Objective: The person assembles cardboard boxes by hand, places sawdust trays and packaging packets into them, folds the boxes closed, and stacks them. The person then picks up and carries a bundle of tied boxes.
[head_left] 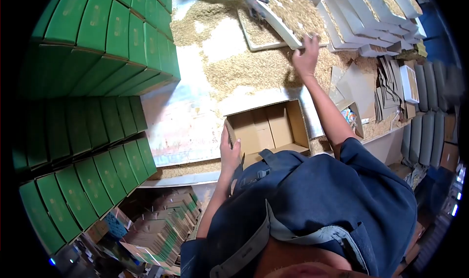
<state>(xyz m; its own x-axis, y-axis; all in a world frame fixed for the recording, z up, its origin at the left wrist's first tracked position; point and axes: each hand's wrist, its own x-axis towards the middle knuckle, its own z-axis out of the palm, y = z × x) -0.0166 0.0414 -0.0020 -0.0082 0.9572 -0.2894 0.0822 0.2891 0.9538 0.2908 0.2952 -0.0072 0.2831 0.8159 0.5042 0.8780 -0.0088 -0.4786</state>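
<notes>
An open, bare cardboard box [256, 128] stands at the table's near edge against my body, with the brown inside of its walls and bottom showing. My left hand [229, 150] grips its left wall, thumb apart from the fingers. My right hand [307, 57] reaches forward and holds the near corner of a white tray [282, 28] full of straw-coloured flakes. This tray is tilted and partly overlaps a second white tray [267, 47] lying on the table. At the far side, a co-worker's dark-gloved hand [254, 2] is at the upper tray's left edge.
Loose flakes [249, 73] cover much of the white table [178, 126]. Green boxes [93, 24] are stacked high at left. White filled trays [359, 14] are piled at back right. A small carton [352, 117] with colourful packets and flat cardboard pieces [388, 90] lie at right.
</notes>
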